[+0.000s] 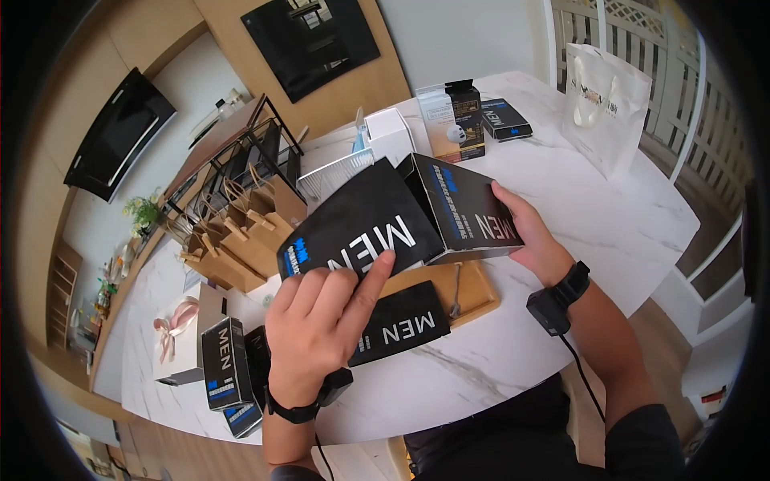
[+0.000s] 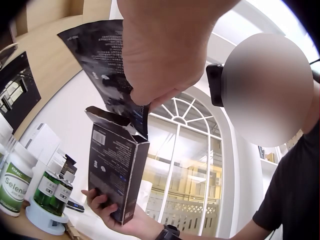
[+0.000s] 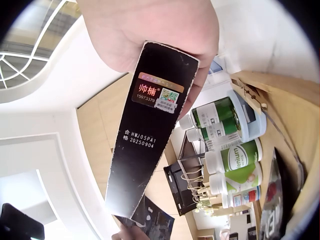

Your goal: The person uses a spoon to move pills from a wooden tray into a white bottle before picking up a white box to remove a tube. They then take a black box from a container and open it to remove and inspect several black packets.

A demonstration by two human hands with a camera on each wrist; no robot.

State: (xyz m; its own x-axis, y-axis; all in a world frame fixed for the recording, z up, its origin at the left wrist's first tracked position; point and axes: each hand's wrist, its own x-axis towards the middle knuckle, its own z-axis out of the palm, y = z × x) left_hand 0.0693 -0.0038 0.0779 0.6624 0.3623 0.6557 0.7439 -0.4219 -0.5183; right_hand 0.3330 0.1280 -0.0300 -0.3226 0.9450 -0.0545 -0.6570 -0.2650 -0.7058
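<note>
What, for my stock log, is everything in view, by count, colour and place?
Table: 1, white, centre
Open box: 1, black, centre, held
Held pouch: 1, black, at box mouth
Tray: 1, tan, on table
Lower pouch: 1, black, overlapping tray
MEN boxes: 3+, black, table left, back
Carton: 1, white-black, table back
White box: 1, white, table back
White bag: 1, white, table right
Paper bags: several, brown, left
Ribboned box: 1, white, left
Green bottles: 2, green, in stand
White bottles: 3+, white, near green bottles
Rack: 1, black-brown, behind paper bags
Panels: 2, black, background
Flowers: bunch, pale, left
Wrist cameras: 2, black, on wrists
Left hand: 1, bare, on held pouch
Right hand: 1, bare, on open box
</note>
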